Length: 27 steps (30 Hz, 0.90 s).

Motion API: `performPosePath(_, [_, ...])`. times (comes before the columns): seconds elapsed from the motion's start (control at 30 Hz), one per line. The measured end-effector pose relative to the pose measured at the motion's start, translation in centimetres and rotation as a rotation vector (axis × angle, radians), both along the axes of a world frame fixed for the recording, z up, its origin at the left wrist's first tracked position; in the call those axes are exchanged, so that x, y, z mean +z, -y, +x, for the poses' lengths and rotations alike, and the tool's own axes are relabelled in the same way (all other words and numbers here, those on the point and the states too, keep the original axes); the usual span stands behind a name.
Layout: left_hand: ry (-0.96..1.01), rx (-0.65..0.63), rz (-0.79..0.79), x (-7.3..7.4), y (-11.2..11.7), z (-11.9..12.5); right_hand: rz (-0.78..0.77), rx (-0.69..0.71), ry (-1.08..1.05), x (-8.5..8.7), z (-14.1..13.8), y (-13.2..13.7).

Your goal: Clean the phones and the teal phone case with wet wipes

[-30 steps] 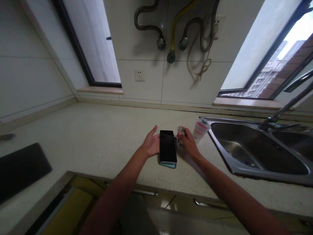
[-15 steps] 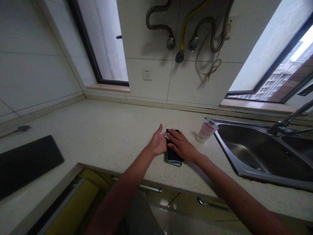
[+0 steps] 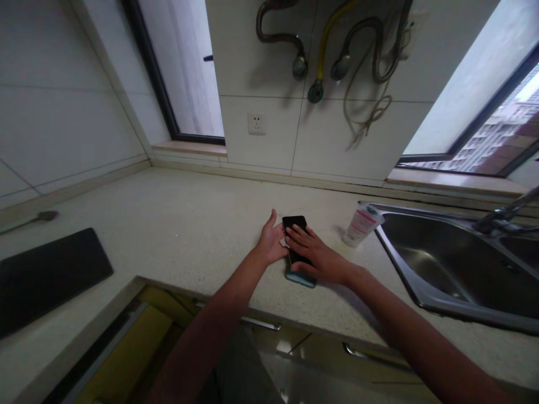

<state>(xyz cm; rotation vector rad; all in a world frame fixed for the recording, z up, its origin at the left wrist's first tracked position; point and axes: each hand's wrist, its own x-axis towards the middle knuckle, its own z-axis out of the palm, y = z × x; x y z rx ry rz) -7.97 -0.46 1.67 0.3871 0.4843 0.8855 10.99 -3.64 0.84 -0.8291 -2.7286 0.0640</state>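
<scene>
A black phone (image 3: 293, 223) lies screen up on a pale speckled counter (image 3: 189, 230), with a teal case edge (image 3: 300, 279) showing under its near end. My right hand (image 3: 314, 255) lies flat across the screen, fingers stretched out toward the left. A small white thing peeks out under those fingertips; I cannot make it out. My left hand (image 3: 272, 242) rests open against the phone's left side, fingers pointing away from me.
A white tube with pink print (image 3: 361, 224) lies beside the steel sink (image 3: 425, 292) on the right, with a tap (image 3: 505, 213) behind. A black board (image 3: 46, 275) and a spoon (image 3: 31, 220) sit at the left. Hoses (image 3: 337, 56) hang on the tiled wall.
My right hand left the spot by the tube and came down flat on the phone's screen, then slid a little toward me. My left hand stayed at the phone's left side.
</scene>
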Motion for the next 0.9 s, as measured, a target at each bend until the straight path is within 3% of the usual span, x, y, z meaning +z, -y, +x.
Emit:
performPosePath(0.13, [0.017,0.046,0.016,0.4,0.0,-0.3,0.066,0.096,-0.027,0.6,0.2,1.3])
performPosePath(0.3, [0.087,0.121,-0.017,0.9,0.0,-0.5,0.135,0.147,-0.14,1.8,0.8,0.7])
performPosePath(0.53, [0.098,0.139,-0.006,0.6,-0.3,-0.8,0.188,-0.126,-0.253,2.8,2.9,-0.6])
performPosePath(0.63, [0.09,0.066,0.01,0.4,-0.2,-0.6,0.144,-0.235,-0.263,2.3,3.0,-1.0])
performPosePath(0.77, [0.074,-0.027,0.046,0.0,0.1,-0.2,0.035,-0.283,-0.375,1.3,2.5,-1.4])
performPosePath(0.9, [0.058,-0.087,0.063,0.0,0.5,0.2,0.037,-0.344,-0.517,0.5,2.0,-1.7])
